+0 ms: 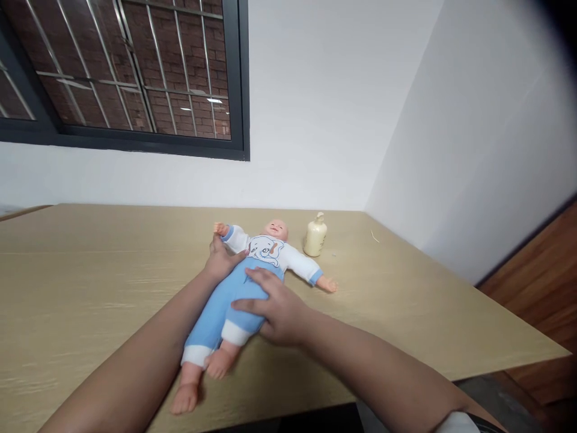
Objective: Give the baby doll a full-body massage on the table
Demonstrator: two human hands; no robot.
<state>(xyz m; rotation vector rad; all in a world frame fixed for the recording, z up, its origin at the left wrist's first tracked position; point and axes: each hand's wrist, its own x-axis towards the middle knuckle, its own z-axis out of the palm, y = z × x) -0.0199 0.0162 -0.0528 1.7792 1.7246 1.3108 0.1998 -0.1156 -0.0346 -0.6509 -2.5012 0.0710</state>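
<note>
A baby doll in a white top with an elephant face and light blue trousers lies on its back on the table, its head toward the wall and its bare feet toward me. My left hand grips the doll's side at the waist, thumb over the front, fingers beside its raised arm. Around the hip and thigh on the other side curls my right hand, with two digits spread over the blue cloth. The other fingertips of this hand are hidden under the doll. Both of the doll's arms are stretched outward.
A cream pump bottle stands upright beside the doll's head. A thin pale strand lies farther right on the wooden table. White walls meet behind the table, and a barred window is at upper left.
</note>
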